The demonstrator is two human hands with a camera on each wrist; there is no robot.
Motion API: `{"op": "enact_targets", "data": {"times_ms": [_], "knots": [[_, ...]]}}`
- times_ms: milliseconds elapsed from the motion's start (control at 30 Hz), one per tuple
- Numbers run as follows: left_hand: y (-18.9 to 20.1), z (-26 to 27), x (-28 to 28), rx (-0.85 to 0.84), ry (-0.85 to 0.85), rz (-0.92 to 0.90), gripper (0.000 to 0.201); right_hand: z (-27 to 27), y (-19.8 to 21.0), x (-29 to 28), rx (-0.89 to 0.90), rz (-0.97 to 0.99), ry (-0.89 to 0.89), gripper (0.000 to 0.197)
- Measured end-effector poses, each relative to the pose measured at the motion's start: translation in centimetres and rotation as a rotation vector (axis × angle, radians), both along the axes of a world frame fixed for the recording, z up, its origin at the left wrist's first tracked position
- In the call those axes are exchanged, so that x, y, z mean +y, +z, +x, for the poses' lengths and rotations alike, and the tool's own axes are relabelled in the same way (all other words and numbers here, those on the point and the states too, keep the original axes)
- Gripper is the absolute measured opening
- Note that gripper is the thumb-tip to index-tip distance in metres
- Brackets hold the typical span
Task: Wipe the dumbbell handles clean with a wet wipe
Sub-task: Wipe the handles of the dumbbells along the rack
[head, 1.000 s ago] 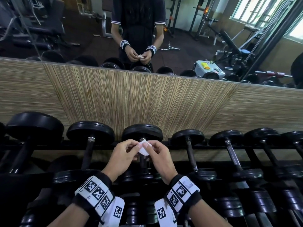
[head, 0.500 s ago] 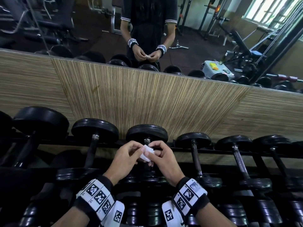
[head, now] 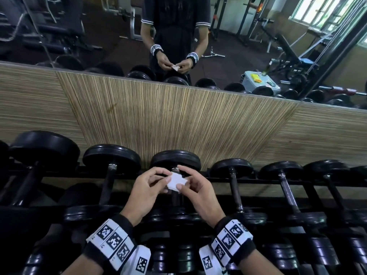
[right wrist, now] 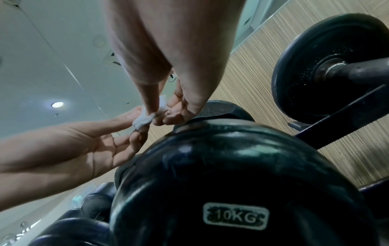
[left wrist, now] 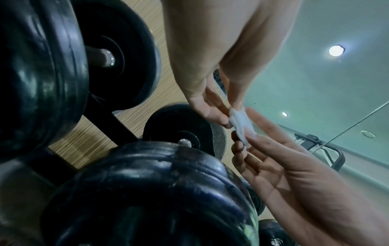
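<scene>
- Since the earlier frames, both hands are holding nearly the same spot above the rack, while the wet wipe [head: 177, 182] is showing as a wider, flatter white patch between them than half a second ago.
- Left hand [head: 148, 190] is pinching the left edge of the wipe between thumb and forefinger; its other fingers are curling loosely below.
- Right hand [head: 195, 192] is gripping the right edge, thumb lying on top of the wipe and fingers reaching round from behind.
- Seen from the left wrist, the wet wipe [left wrist: 242, 123] is looking crumpled and partly folded, though blur is making its exact shape hard to judge.
- Seen from the right wrist, the same wipe [right wrist: 147, 116] is sitting at the fingertips of both hands, just above a black dumbbell head marked 10KG [right wrist: 235, 216].
- Dumbbells [head: 111, 161] are lying side by side on a black rack [head: 59, 174], handles pointing towards the person; the wipe is hovering over the handle of the middle dumbbell [head: 175, 161], apparently not touching it.
- Behind the rack, a striped wooden panel [head: 178, 120] is running under a mirror [head: 99, 26] that is reflecting the person holding the wipe.
</scene>
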State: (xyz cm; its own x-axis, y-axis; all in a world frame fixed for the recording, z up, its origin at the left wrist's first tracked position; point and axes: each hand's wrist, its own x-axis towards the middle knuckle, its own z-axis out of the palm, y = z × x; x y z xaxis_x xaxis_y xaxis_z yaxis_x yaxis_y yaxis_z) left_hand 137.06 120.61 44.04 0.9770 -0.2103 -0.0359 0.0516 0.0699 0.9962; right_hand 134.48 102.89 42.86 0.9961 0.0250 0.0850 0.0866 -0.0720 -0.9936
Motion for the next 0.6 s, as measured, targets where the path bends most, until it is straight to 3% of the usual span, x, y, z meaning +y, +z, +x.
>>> {"op": "enact_targets", "data": {"times_ms": [167,333,467,600], "knots": [[-0.25,0.17,0.07,-0.028,0.012,0.043,0.010,0.00,-0.25,0.13,0.003,-0.088,-0.013,0.033],[-0.09,-0.01,0.26,-0.023,-0.072,0.126,0.017,-0.18,-0.25,-0.21,-0.019,-0.045,-0.059,0.039],[-0.35,0.42,0.77,-0.075,-0.135,0.257,0.024,-0.29,-0.22,-0.22,-0.005,-0.078,-0.041,0.021],[-0.55,0.46,0.41,-0.153,-0.081,0.375,0.021,-0.18,-0.16,-0.14,0.080,-0.091,0.003,0.029]]}}
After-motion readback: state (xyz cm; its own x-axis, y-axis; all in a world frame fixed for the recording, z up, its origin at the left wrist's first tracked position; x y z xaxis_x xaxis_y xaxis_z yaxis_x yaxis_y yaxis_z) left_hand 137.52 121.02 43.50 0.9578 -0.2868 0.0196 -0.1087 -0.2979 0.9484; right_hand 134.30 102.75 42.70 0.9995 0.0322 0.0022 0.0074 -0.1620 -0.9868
